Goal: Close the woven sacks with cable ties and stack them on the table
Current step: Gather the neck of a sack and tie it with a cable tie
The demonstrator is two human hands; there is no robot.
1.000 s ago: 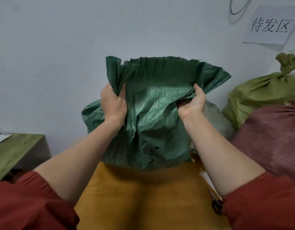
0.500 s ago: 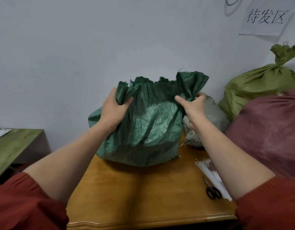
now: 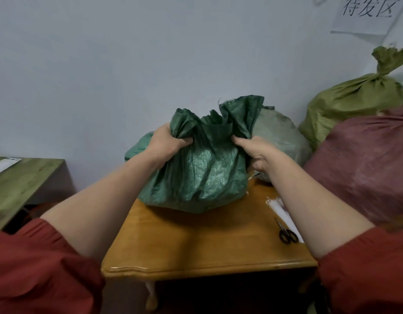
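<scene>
The dark green woven sack (image 3: 196,175), spread wide a second ago, is gathered — left hand (image 3: 166,141) and right hand (image 3: 257,152) clamped on its mouth (seemingly ready for tying).

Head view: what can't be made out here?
All head view.
Contents of the dark green woven sack: hidden by its gathered fabric.
Fingertips of left hand and right hand: buried in its folds.
Pale green woven sack behind: near side hidden by the dark green sack.
White cable ties: partly under the right forearm, too fine to count.
Dark red woven sack: cut off by right edge.
</scene>
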